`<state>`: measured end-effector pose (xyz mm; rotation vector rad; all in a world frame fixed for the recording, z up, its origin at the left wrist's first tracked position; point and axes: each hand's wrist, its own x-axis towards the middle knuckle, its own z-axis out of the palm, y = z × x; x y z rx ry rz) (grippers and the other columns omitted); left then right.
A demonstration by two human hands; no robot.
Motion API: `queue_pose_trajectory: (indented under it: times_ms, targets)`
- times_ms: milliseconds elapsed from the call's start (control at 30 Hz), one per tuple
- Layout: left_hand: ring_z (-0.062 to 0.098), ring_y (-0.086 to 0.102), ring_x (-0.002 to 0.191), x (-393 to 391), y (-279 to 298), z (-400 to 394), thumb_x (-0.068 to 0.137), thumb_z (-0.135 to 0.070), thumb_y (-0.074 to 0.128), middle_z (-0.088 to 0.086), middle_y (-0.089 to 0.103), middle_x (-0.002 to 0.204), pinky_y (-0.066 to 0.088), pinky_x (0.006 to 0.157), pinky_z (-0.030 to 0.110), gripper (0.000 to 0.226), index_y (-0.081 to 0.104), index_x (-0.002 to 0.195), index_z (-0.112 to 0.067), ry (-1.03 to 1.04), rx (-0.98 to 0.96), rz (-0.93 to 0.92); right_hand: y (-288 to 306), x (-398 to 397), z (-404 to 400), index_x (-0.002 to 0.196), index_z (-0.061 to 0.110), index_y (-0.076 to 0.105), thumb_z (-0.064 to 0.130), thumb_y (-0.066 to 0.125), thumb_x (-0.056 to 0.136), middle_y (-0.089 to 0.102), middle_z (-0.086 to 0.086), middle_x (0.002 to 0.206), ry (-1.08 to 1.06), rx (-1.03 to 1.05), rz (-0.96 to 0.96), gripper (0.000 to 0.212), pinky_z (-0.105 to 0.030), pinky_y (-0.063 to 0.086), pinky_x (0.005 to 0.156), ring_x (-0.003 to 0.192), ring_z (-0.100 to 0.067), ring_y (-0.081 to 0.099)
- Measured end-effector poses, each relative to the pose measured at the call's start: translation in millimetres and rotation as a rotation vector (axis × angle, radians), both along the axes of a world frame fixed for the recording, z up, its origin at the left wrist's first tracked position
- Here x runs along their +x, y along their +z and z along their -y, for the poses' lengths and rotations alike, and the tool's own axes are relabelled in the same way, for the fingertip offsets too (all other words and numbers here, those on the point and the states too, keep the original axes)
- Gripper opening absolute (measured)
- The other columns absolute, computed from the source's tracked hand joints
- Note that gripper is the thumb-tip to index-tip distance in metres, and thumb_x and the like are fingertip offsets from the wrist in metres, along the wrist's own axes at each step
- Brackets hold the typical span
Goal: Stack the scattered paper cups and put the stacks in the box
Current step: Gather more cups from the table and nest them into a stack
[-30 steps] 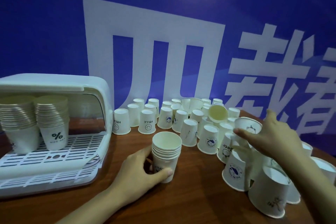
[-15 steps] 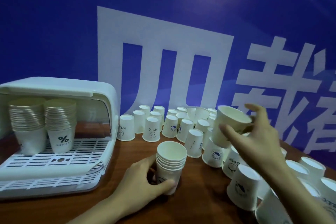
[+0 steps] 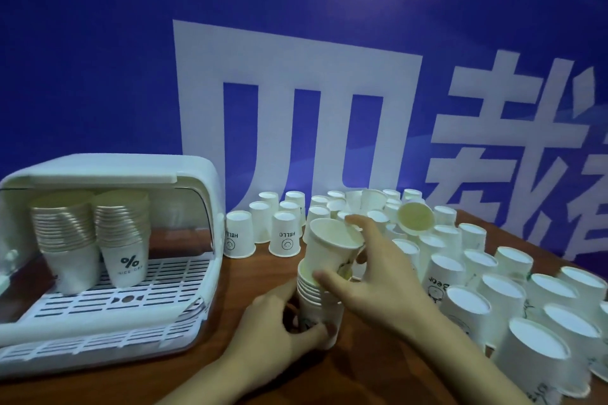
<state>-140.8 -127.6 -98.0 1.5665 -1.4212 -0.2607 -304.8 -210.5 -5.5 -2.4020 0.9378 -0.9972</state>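
While left fingers (image 3: 316,329) grip the stack (image 3: 317,302), right fingers (image 3: 329,279) have lowered a cup (image 3: 332,246) in.

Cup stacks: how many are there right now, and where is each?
3. Two tall stacks stand side by side in the white box: left one, right one. The third stack is on the table, gripped by the left hand. None seem hidden.

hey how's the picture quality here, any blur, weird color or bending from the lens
Head view: dim, with a strong blue cast from the backdrop; wide-angle bending curves the box and stretches the upside-down cups at lower right; the right hand and the cup it lowers into the stack look slightly soft; the left hand gripping that stack is dim; no harsh glare.
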Motion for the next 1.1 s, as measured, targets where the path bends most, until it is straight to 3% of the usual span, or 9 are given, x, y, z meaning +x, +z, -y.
queue_pose_trajectory:
  times_ms: [100, 300, 467, 600, 700, 800, 933, 1000, 1100]
  targets:
    - [0.005, 0.065, 0.074, -1, 1, 0, 0.074, -0.048, 0.085, -0.015, 0.072, 0.084, 0.055, 0.072, 0.029, 0.036, 0.069, 0.106, -0.04, -0.013, -0.004, -0.012, 0, -4, -3, 0.155, 0.038, 0.026, 0.084, 0.053, 0.065, 0.053, 0.014, 0.137, 0.036, 0.01, -0.056, 0.104, -0.037, 0.042, 0.106, 0.125, -0.012, 0.05]
    - [0.003, 0.068, 0.085, -2, 3, -1, 0.071, -0.055, 0.078, -0.023, 0.074, 0.095, 0.054, 0.076, 0.023, 0.04, 0.067, 0.108, -0.048, 0.002, -0.002, 0.022, -1, -23, -6, 0.14, 0.036, 0.057, 0.087, 0.018, 0.075, 0.057, 0.014, 0.138, -0.073, -0.183, -0.325, 0.091, -0.043, 0.038, 0.105, 0.123, -0.018, 0.043]
    - [0.002, 0.069, 0.085, 1, 3, -1, 0.072, -0.062, 0.08, -0.024, 0.075, 0.096, 0.058, 0.081, 0.032, 0.045, 0.069, 0.111, -0.041, 0.009, 0.022, 0.037, 20, -77, 3, 0.15, 0.037, 0.043, 0.088, 0.032, 0.079, 0.048, 0.013, 0.15, -0.309, -0.277, -0.629, 0.088, -0.042, 0.036, 0.106, 0.136, -0.02, 0.036]
    - [0.0, 0.069, 0.091, 2, 2, -2, 0.074, -0.063, 0.081, -0.025, 0.075, 0.102, 0.058, 0.086, 0.036, 0.048, 0.066, 0.116, -0.046, 0.018, 0.055, 0.059, 23, -102, 15, 0.157, 0.034, 0.022, 0.058, 0.057, 0.091, 0.034, 0.006, 0.159, -0.444, -0.298, -1.016, 0.078, -0.042, 0.031, 0.112, 0.145, -0.027, 0.025]
    - [0.001, 0.07, 0.091, 1, 1, -3, 0.074, -0.063, 0.081, -0.025, 0.075, 0.1, 0.058, 0.086, 0.037, 0.045, 0.066, 0.113, -0.046, 0.029, 0.062, 0.059, 14, -103, 23, 0.161, 0.032, 0.008, 0.033, 0.059, 0.095, 0.042, 0.003, 0.157, -0.441, -0.309, -1.119, 0.084, -0.044, 0.028, 0.113, 0.151, -0.032, 0.017]
    - [0.002, 0.07, 0.092, 0, 1, -3, 0.074, -0.064, 0.08, -0.025, 0.075, 0.101, 0.058, 0.086, 0.037, 0.045, 0.067, 0.114, -0.046, 0.028, 0.061, 0.058, 10, -101, 28, 0.158, 0.037, 0.018, 0.033, 0.059, 0.095, 0.051, 0.006, 0.144, -0.445, -0.35, -1.09, 0.076, -0.042, 0.031, 0.103, 0.141, -0.027, 0.028]
    - [0.001, 0.069, 0.088, -1, 2, -3, 0.075, -0.06, 0.083, -0.027, 0.074, 0.096, 0.057, 0.082, 0.03, 0.041, 0.068, 0.111, -0.047, 0.027, 0.048, 0.055, 21, -104, 28, 0.14, 0.041, 0.05, 0.06, 0.062, 0.086, 0.053, 0.008, 0.127, -0.44, -0.371, -0.905, 0.058, -0.035, 0.035, 0.091, 0.115, -0.02, 0.034]
    - [0.002, 0.07, 0.085, -2, 2, -3, 0.073, -0.062, 0.081, -0.025, 0.074, 0.094, 0.056, 0.08, 0.029, 0.043, 0.068, 0.11, -0.045, 0.022, 0.036, 0.047, 31, -100, 22, 0.135, 0.037, 0.055, 0.059, 0.072, 0.079, 0.058, 0.005, 0.124, -0.415, -0.333, -0.671, 0.063, -0.032, 0.039, 0.085, 0.107, -0.017, 0.037]
    - [0.001, 0.07, 0.09, -2, 3, -2, 0.071, -0.064, 0.079, -0.026, 0.075, 0.099, 0.056, 0.083, 0.029, 0.047, 0.068, 0.113, -0.044, 0.011, 0.037, 0.034, 36, -84, 6, 0.116, 0.027, 0.053, 0.029, 0.088, 0.071, 0.066, 0.002, 0.106, -0.303, -0.15, -0.159, 0.056, -0.036, 0.049, 0.074, 0.096, -0.02, 0.057]
